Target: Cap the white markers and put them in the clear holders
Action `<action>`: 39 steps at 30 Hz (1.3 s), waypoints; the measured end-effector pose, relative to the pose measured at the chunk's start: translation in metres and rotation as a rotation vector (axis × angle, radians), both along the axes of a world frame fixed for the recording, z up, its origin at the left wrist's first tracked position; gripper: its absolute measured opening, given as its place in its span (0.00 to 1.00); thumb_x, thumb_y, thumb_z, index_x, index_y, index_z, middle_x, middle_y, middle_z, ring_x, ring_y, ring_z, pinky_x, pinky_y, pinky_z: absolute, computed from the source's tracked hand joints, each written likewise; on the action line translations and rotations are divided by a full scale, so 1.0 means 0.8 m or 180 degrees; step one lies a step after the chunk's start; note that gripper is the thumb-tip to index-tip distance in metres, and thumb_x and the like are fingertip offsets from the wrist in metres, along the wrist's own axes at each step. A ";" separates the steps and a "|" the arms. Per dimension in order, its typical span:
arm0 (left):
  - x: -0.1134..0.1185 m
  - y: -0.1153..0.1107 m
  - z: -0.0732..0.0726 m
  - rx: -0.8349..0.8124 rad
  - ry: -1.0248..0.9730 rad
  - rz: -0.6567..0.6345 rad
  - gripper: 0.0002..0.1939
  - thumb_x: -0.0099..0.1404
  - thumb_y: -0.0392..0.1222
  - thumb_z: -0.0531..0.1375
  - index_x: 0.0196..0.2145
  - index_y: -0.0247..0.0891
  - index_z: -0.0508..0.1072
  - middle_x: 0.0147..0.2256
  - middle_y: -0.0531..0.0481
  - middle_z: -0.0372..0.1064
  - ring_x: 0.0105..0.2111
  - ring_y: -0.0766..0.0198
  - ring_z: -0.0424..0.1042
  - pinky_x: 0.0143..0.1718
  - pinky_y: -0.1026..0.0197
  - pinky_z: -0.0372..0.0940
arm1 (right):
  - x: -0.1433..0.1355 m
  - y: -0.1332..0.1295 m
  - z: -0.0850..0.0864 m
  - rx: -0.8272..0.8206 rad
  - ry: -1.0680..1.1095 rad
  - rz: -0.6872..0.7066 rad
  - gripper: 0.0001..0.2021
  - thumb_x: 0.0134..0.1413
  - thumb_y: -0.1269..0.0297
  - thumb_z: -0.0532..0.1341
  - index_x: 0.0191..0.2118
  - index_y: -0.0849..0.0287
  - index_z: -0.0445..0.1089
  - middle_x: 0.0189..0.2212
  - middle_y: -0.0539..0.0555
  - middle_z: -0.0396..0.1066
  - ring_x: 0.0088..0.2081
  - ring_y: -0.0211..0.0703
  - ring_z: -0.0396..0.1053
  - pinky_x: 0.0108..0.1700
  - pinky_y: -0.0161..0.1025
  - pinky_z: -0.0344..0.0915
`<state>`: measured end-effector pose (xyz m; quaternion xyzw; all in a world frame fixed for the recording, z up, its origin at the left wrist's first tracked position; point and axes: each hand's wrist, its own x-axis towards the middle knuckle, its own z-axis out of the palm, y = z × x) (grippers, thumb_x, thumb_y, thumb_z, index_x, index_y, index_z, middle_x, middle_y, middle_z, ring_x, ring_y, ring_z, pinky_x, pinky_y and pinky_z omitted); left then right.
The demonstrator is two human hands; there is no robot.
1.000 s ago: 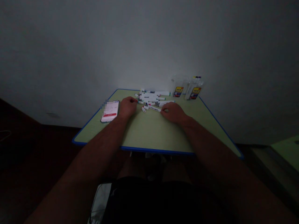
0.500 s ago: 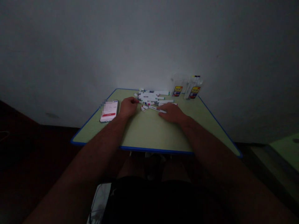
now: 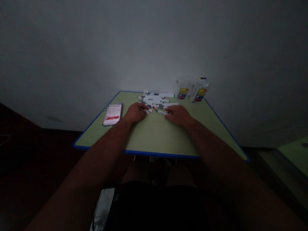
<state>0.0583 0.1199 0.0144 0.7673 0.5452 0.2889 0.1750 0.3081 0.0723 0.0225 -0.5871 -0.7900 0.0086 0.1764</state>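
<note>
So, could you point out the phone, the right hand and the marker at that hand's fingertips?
Phone (image 3: 114, 114): head view, on its lit screen.
Right hand (image 3: 178, 115): head view, on the back.
Marker (image 3: 162, 112): head view, on its white barrel.

Green table (image 3: 156, 138), blue-edged, carried a phone (image 3: 115, 115), left of the left hand (image 3: 135, 112); two clear, labelled cases (image 3: 183, 92), beyond the right hand (image 3: 178, 115); white markers (image 3: 154, 99), between and beyond both.

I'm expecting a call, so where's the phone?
In the head view, the phone lies on the left of the table, beside the left hand.
</note>
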 end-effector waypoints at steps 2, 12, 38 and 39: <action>-0.001 0.002 -0.003 0.0042 0.0034 -0.0032 0.19 0.54 0.30 0.60 0.42 0.41 0.83 0.38 0.45 0.76 0.38 0.57 0.72 0.46 0.55 0.66 | 0.000 -0.001 0.001 -0.0047 -0.0006 -0.0007 0.18 0.55 0.63 0.66 0.52 0.57 0.77 0.42 0.54 0.80 0.42 0.45 0.75 0.46 0.40 0.67; 0.000 0.003 -0.006 0.0032 0.0213 -0.0102 0.13 0.57 0.35 0.63 0.39 0.41 0.83 0.36 0.45 0.76 0.38 0.56 0.73 0.47 0.54 0.66 | 0.002 0.001 0.000 -0.0118 0.0079 0.0030 0.19 0.54 0.66 0.66 0.53 0.56 0.77 0.41 0.53 0.80 0.41 0.44 0.76 0.46 0.40 0.67; -0.005 0.010 -0.012 -0.0127 0.0196 -0.0306 0.13 0.53 0.35 0.62 0.37 0.40 0.81 0.37 0.45 0.78 0.37 0.57 0.74 0.44 0.54 0.67 | 0.008 0.005 -0.002 -0.0147 0.0030 -0.0078 0.18 0.54 0.65 0.66 0.52 0.57 0.79 0.43 0.55 0.80 0.43 0.46 0.76 0.48 0.40 0.68; -0.005 0.010 -0.011 -0.0134 0.0225 -0.0332 0.13 0.53 0.35 0.62 0.37 0.40 0.80 0.38 0.45 0.78 0.37 0.57 0.74 0.44 0.54 0.67 | 0.009 0.005 -0.002 -0.0147 -0.0006 -0.0069 0.18 0.54 0.65 0.66 0.51 0.58 0.79 0.43 0.55 0.80 0.43 0.46 0.76 0.48 0.40 0.68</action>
